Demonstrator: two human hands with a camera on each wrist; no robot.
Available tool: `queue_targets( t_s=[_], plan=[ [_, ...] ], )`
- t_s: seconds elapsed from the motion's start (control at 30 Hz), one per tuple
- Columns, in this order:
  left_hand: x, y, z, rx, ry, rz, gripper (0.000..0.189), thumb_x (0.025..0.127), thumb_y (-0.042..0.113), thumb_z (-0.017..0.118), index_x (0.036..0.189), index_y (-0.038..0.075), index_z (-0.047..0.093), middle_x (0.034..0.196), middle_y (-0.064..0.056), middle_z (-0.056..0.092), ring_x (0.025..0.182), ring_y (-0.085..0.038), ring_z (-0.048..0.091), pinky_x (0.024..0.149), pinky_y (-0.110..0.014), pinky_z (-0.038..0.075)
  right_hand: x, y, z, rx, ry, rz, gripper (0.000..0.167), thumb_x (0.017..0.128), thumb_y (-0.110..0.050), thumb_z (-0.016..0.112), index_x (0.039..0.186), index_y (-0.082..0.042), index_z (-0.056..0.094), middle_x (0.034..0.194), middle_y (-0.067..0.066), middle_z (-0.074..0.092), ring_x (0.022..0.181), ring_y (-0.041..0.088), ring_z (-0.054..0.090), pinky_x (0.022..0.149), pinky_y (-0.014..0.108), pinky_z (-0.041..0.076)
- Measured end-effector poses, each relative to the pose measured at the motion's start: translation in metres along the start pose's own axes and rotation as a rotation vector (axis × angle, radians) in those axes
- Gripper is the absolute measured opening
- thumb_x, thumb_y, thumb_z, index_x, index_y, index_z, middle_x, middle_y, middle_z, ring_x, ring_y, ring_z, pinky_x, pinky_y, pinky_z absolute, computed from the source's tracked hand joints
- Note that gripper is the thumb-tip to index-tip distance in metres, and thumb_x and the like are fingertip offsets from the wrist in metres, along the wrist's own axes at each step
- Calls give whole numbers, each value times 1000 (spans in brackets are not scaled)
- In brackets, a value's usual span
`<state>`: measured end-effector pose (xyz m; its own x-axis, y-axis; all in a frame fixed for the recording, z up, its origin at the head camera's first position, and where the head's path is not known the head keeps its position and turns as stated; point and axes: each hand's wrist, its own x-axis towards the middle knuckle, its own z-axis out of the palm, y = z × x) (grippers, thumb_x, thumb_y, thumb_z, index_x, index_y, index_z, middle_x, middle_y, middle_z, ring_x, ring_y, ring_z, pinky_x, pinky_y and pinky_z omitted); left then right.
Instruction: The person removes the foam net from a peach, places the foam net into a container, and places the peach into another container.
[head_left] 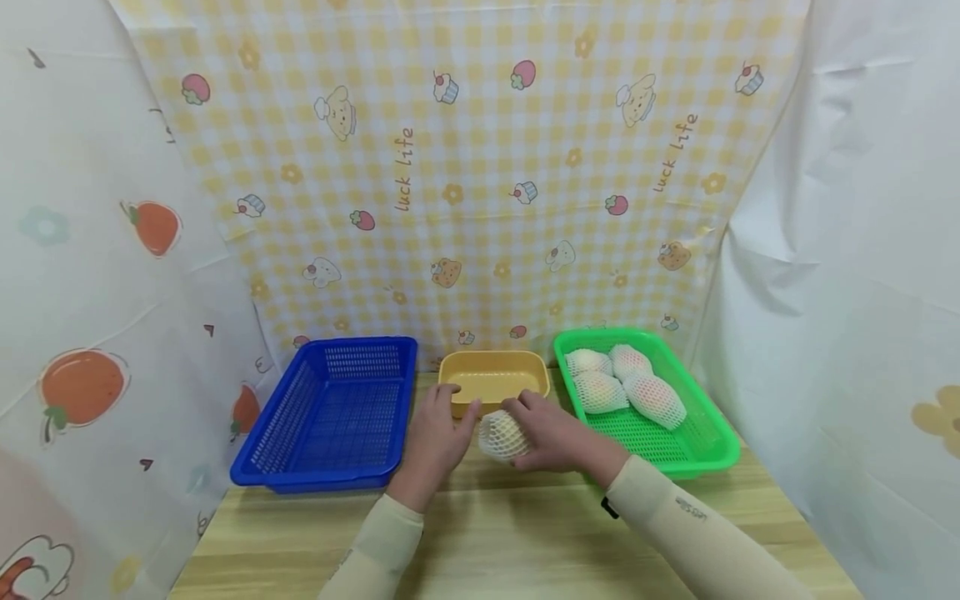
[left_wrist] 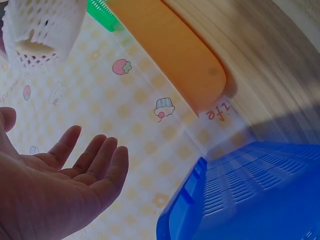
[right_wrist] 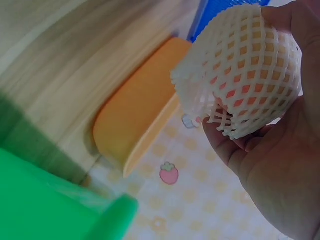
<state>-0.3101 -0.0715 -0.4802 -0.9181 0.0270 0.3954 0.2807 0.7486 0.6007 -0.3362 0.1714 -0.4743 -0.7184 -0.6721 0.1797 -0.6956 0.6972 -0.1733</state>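
Yellow-checked cloth [head_left: 480, 133] with printed fruit and cakes hangs behind your wooden table [head_left: 480, 533]. From the head view, your right hand [head_left: 551, 433] curls round a fruit [head_left: 504, 437] in a white foam net, near the middle of the table, on the near side of the yellow box [head_left: 493, 387]. Taking that fruit as the clock's centre, the box sits at twelve, your blue basket [head_left: 345, 425] at nine, and the green basket [head_left: 648, 446] near three with four netted fruits [head_left: 655, 400] in it. Your left hand [head_left: 441, 427] is just beside the held fruit at nine o'clock, fingers relaxed and holding nothing.

On your left wrist view, the palm shows at eight o'clock, its fingers slightly bent and apart from the netted fruit at ten. The box lies toward twelve, the blue basket between four and five.

With your right wrist view, the fruit fills two o'clock, its net's ragged end turned toward nine. Your thumb presses its upper side and your fingers support it from below. The box is near centre, the green basket at eight.
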Motion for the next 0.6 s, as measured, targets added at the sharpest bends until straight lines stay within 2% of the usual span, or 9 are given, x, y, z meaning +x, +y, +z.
queue_targets(
  t_s=[0.23, 0.47, 0.6],
  plan=[
    [-1, 1, 0, -5, 9, 7, 58, 111, 53, 62, 143, 4, 65, 145, -19, 62, 129, -41, 63, 104, -58, 56, 4, -4, 19, -44, -19, 2, 84, 83, -43, 93, 150, -13, 53, 123, 3, 57, 101, 15, 56, 85, 34, 57],
    [-3, -1, 1, 17, 4, 16, 59, 111, 54, 61, 141, 4, 66, 142, -18, 64, 126, -39, 64, 103, -57, 56, 4, -3, 36, -69, -16, 16, 83, 80, -44, 93, 147, -12, 56, 115, 1, 54, 96, 14, 52, 77, 31, 54],
    [-4, -1, 3, 29, -12, 8, 60, 112, 57, 59, 142, 5, 66, 143, -17, 63, 127, -39, 63, 103, -57, 55, 4, -2, 45, -73, -21, 21, 85, 81, -46, 94, 148, -11, 56, 115, 2, 54, 96, 14, 52, 81, 32, 54]
  ],
)
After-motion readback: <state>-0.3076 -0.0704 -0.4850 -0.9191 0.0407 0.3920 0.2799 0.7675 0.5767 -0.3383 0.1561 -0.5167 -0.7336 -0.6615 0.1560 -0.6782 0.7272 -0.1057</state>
